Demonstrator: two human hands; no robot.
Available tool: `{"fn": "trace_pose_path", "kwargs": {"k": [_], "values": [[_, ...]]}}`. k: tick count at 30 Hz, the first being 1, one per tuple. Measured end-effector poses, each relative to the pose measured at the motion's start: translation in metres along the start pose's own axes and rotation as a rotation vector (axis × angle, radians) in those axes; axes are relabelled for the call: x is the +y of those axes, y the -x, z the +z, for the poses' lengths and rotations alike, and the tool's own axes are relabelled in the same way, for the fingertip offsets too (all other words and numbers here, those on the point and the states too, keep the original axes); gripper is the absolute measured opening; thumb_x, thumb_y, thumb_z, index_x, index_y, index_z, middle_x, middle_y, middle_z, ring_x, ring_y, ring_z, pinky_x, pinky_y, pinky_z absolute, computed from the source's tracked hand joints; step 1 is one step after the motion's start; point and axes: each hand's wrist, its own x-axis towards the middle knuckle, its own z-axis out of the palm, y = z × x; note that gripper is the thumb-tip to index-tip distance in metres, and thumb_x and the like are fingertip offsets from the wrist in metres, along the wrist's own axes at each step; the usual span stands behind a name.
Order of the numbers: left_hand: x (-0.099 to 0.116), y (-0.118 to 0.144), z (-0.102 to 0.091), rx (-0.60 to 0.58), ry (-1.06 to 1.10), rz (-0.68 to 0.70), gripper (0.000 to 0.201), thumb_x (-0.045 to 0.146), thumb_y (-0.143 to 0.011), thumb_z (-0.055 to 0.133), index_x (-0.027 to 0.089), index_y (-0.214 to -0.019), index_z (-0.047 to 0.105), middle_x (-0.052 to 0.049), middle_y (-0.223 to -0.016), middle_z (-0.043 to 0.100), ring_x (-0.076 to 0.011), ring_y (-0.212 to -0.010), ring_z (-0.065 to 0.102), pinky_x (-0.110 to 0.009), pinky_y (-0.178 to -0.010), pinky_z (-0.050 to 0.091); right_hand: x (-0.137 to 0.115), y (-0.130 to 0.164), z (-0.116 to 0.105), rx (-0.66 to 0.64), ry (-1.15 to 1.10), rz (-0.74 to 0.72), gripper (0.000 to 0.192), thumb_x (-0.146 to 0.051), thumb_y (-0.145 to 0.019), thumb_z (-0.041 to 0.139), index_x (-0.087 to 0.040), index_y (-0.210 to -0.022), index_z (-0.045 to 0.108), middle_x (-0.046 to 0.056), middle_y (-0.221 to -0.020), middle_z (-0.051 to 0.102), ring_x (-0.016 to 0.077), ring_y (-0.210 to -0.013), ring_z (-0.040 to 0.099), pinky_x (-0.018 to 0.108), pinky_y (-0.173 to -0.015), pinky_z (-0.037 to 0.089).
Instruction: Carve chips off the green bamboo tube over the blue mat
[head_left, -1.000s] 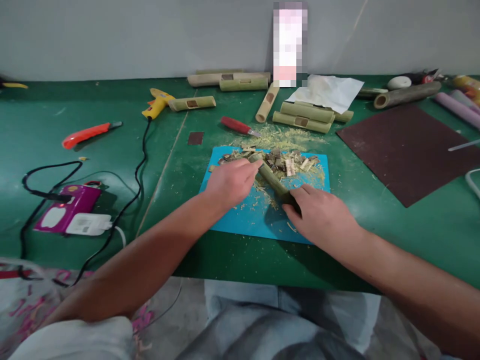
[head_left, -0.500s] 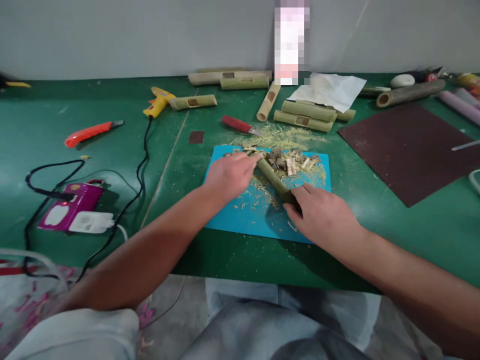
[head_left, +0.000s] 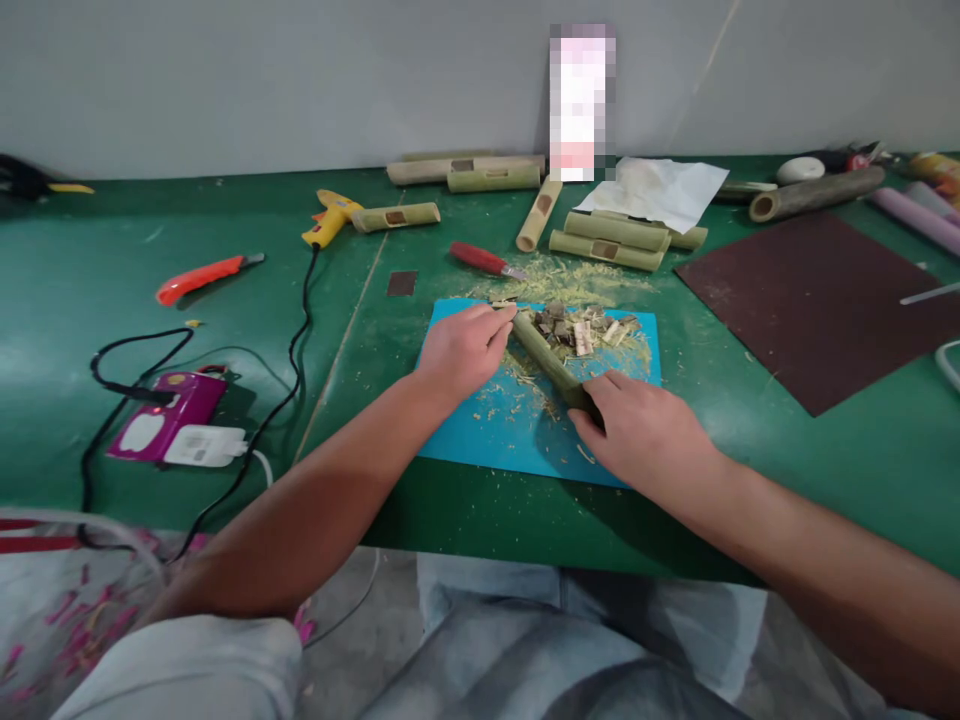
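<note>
Bamboo tube [head_left: 547,355] clasped in right hand [head_left: 651,428]

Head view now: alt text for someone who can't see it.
A right hand grips the near end of a slanted bamboo tube over a blue mat strewn with chips and shavings, the left hand at the tube's far end. Behind lie a red-handled blade and notched bamboo tubes; farther left, a yellow glue gun.

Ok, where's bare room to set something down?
Bare green table lies left of the orange cutter and between the blue mat and brown sheet. Crowded: the mat's far half, with chips beside the held tube, and the middle back, with bamboo tubes.
</note>
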Motion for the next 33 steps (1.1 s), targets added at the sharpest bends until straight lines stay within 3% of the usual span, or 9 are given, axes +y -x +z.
{"fn": "trace_pose_path", "kwargs": {"k": [7, 15, 33], "values": [[0.021, 0.007, 0.003, -0.091, 0.064, 0.122, 0.036, 0.027, -0.101, 0.042, 0.013, -0.119, 0.070, -0.010, -0.089, 0.073, -0.0176, -0.079, 0.067, -0.027, -0.071, 0.053, 0.001, -0.001, 0.002, -0.010, -0.015, -0.001, 0.026, -0.033, -0.095, 0.046, -0.015, -0.095, 0.064, 0.009, -0.092, 0.067, 0.0198, -0.077, 0.062, 0.031, -0.057, 0.029], [0.006, 0.003, -0.006, -0.031, 0.046, -0.009, 0.032, 0.026, -0.097, 0.048, 0.014, -0.116, 0.072, -0.011, -0.100, 0.074, -0.0214, -0.089, 0.069, -0.033, -0.080, 0.056, 0.000, 0.000, 0.001, -0.004, -0.023, 0.001, 0.026, -0.033, -0.095, 0.045, -0.015, -0.095, 0.064, 0.008, -0.091, 0.066, 0.0185, -0.075, 0.060, 0.031, -0.056, 0.029], [0.004, 0.002, -0.007, -0.036, 0.014, -0.021, 0.031, 0.027, -0.095, 0.051, 0.018, -0.115, 0.073, -0.009, -0.097, 0.075, -0.0207, -0.086, 0.070, -0.029, -0.072, 0.054, 0.000, 0.001, 0.003, 0.035, -0.026, -0.011, 0.025, -0.032, -0.095, 0.044, -0.016, -0.092, 0.063, 0.008, -0.087, 0.066, 0.0176, -0.072, 0.059, 0.031, -0.053, 0.022]]}}
